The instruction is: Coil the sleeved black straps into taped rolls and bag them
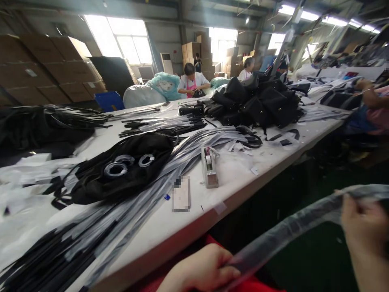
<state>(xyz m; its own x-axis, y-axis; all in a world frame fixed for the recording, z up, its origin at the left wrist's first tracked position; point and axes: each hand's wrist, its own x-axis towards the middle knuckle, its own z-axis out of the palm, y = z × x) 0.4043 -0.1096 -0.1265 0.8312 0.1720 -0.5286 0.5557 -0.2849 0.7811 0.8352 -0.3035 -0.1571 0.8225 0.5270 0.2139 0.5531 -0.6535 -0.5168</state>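
My left hand [202,269] is at the bottom middle, below the table's front edge, fingers pinched on one end of a long clear plastic sleeve [291,227] with a dark strap inside. My right hand [363,229] is at the lower right, fingers closed on the other end of the same sleeve. The sleeve runs slanting between my hands, off the table. On the white table [188,227] in front of me lie many sleeved black straps [91,239] and a black bag [121,170] with tape rolls on it.
A tape dispenser [209,167] and a flat white item [181,194] lie near the table's front edge. A pile of black bags [258,101] sits further back. Other people work at the far end and at the right. Cardboard boxes [45,69] are stacked at the left.
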